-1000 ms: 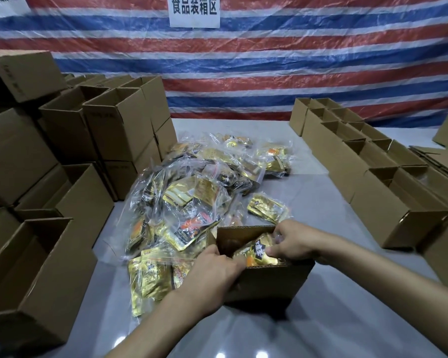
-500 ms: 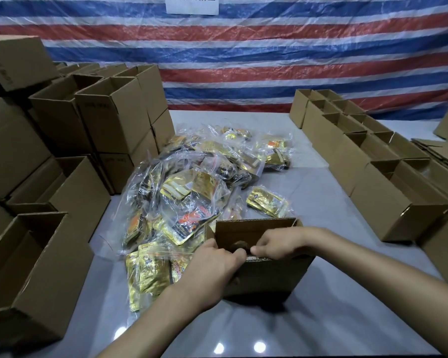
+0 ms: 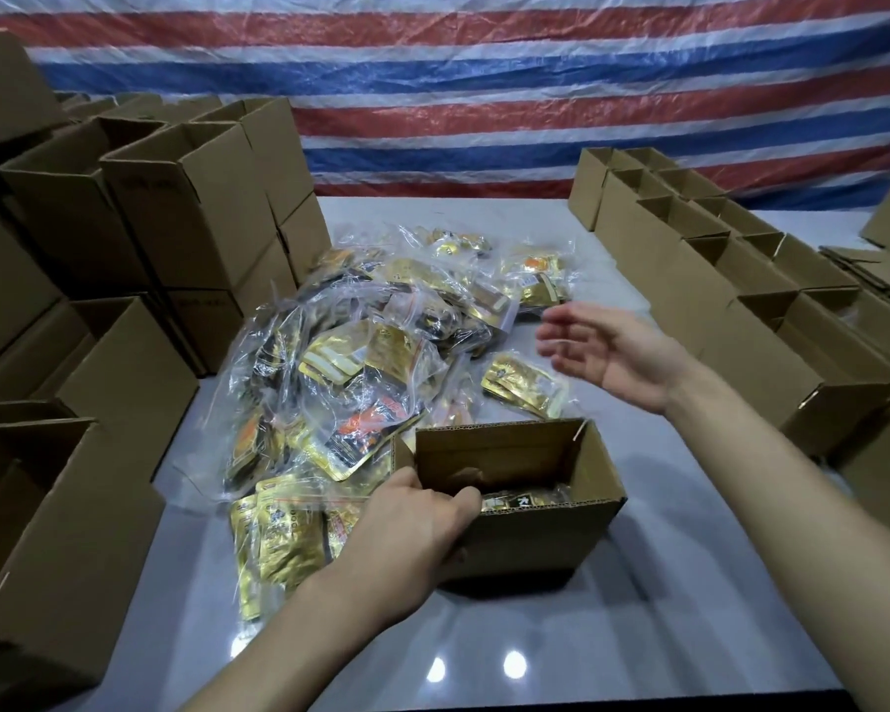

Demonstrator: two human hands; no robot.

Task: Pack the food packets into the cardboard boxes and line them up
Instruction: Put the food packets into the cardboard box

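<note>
Head view. Open cardboard box [image 3: 535,547] stands on grey table [image 3: 664,583] at 6 o'clock of the frame; gold food packets [image 3: 525,498] lie inside on its bottom. Left hand [image 3: 417,521] grips the box's rim at its 8 o'clock corner, fingers curled over the wall. Right hand [image 3: 607,352] hovers at 1 o'clock of the box, fingers spread, holding nothing. Loose packet pile [image 3: 371,362] lies at 11 o'clock, touching the box. Box row [image 3: 741,310] at 3 o'clock; stacked boxes [image 3: 176,197] at 9 o'clock.

R hand [image 3: 612,352] blurred at tips; packets [image 3: 527,498] inside box [image 3: 509,549] mostly hidden by wall.
</note>
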